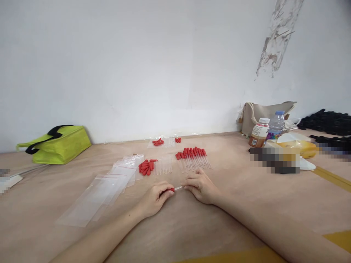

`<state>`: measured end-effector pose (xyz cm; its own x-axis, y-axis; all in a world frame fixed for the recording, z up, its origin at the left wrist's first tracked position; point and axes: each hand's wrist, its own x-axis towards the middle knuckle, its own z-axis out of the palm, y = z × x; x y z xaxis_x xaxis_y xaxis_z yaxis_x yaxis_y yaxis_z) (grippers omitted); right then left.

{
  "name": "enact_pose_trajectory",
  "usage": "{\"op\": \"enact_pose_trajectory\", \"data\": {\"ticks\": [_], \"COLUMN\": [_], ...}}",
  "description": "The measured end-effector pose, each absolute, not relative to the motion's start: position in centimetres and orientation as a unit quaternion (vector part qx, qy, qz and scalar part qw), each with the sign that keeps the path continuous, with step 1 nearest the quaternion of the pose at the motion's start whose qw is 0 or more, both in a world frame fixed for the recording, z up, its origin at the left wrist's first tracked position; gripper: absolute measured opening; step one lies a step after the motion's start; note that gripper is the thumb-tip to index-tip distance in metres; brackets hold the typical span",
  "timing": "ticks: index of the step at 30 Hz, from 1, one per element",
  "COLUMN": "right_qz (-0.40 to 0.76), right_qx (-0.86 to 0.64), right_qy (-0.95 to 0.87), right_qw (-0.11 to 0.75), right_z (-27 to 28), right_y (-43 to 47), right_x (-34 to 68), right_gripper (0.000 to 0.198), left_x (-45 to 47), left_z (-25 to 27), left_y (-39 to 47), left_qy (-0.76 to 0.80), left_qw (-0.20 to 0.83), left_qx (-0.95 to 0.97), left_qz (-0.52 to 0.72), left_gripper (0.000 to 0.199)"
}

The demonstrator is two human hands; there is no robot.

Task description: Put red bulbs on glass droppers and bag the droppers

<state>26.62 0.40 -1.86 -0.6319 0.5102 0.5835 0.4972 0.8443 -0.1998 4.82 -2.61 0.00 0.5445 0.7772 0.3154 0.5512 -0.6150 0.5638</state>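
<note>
Bulb (172, 189) pinched in left hand (155, 200), clear tube (178, 187) in right hand's (199, 186) grip; bulbed droppers (193, 156) lined up right, loose bulbs (146, 167) and bare tubes (163, 166) still unjoined left!

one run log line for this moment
left hand: holding red bulb | right hand: holding clear tube | red-topped tubes: lying beyond right hand
</note>
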Motion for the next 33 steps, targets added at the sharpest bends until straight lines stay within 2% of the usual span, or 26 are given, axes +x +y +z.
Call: {"op": "enact_pose_trajectory", "data": {"ticks": [9,26,33], "right_qz": [-0.075,-0.076,-0.181], "right_qx": [-0.295,-0.296,-0.280], "right_qy": [-0.897,-0.899,-0.902], "right_qw": [0.321,0.313,0.276], "right_z": [-1.5,-1.9,-1.3], "right_y": [-0.5,-1.3,-1.7], "right_x": [26.2,25.1,25.0], "right_gripper": [0.019,0.018,0.018], "left_x": [4.8,4.8,4.0], "left_z": [-0.3,-0.1,-0.3], "left_y": [-2.5,-2.8,-2.1], "left_qy": [0.397,0.354,0.328], "left_qw": [0.158,0.130,0.086], "left_qx": [0.867,0.896,0.909], "left_qz": [0.257,0.234,0.241], "left_gripper": [0.025,0.024,0.026]}}
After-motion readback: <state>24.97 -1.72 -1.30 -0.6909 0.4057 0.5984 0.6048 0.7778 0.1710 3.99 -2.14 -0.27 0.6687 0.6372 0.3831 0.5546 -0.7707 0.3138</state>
